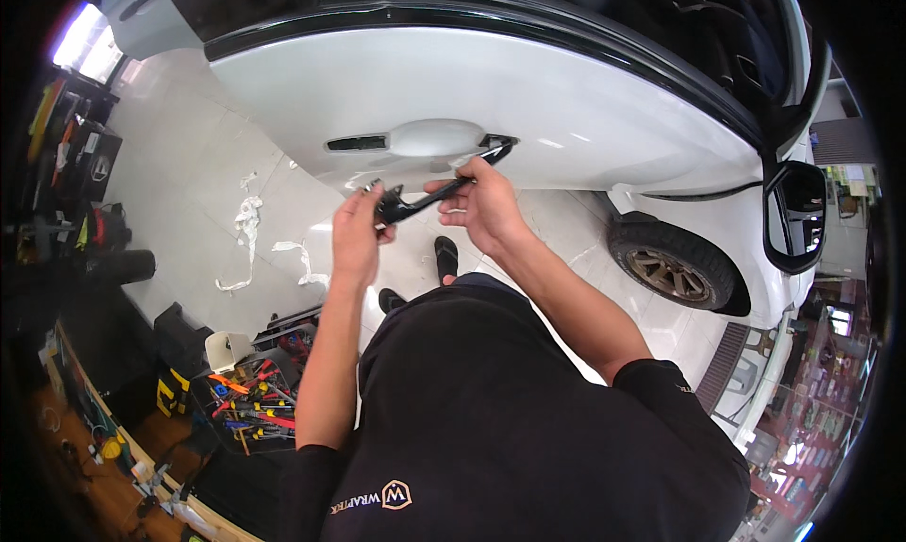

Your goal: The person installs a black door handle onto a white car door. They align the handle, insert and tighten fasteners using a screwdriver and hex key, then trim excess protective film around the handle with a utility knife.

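Note:
A glossy black car door handle (436, 197) slants between my hands in front of a white car door (453, 80). My left hand (359, 223) grips its lower left end, where a hooked part sticks out. Fingers of my right hand (483, 207) pinch the handle nearer its upper right end. That end meets the right handle opening (498, 140) in the door; whether it is seated inside, I cannot tell. On the left, a dark handle slot (359, 144) lies uncovered, with a smooth recess (434, 136) between the two openings.
Crumpled white strips (248, 223) lie on the tiled floor at left. A tray of hand tools (253, 400) stands at lower left, beside a workbench (123, 448). To the right are the front wheel (670, 268) and side mirror (797, 216).

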A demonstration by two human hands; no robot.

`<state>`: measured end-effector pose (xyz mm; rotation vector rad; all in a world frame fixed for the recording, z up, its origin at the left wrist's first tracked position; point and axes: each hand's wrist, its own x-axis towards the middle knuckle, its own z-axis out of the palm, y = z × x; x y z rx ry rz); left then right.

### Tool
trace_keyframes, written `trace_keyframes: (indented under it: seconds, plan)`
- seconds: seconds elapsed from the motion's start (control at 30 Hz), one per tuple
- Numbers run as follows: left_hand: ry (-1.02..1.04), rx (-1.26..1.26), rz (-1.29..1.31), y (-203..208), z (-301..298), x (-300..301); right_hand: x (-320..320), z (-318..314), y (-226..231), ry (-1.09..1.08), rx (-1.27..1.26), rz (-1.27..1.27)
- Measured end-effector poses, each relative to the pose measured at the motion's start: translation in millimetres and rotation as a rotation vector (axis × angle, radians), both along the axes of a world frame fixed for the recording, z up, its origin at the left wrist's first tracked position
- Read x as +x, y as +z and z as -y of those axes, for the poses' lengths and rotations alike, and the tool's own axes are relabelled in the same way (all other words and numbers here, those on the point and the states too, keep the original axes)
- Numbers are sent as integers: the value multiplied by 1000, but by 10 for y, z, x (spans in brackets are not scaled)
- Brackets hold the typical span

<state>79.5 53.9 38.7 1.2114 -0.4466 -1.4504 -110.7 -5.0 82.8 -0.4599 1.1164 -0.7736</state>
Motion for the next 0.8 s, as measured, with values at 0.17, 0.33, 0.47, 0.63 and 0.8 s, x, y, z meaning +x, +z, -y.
trace_keyframes:
  seconds: [0.17,0.33,0.47,0.63,0.8]
  plan:
    - [-54,-14,89,150,144,117,89,-15,8,-60,9,21]
    - [-78,41,14,65,123,217,291,-88,156,-166,-1,5]
    - [-169,104,12,165,30,161,100,-90,-1,-85,6,-6]
    - [-224,11,36,69,-8,184,-25,-193,-33,-21,-41,108]
    - [-191,-100,94,325,106,172,115,-146,-128,-83,-129,199]
